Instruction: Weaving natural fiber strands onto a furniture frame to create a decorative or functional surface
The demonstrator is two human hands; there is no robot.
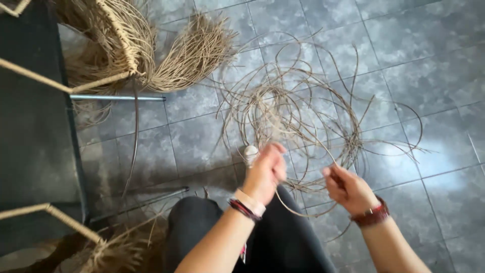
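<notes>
My left hand (264, 172) is closed around a thin tan rattan strand (303, 212) and a small pale round object at its top. My right hand (346, 188) pinches the same strand, which loops down between both hands over my dark-trousered knee (283, 237). Beyond my hands, a loose tangle of rattan strands (298, 106) lies spread on the grey tiled floor (429, 65).
A partly woven rattan frame (118, 45) with a fan of loose fibres (194, 53) stands at the upper left, next to a dark panel (33, 136). A metal rod (116, 97) lies on the floor. More fibre ends (116, 250) hang at the lower left.
</notes>
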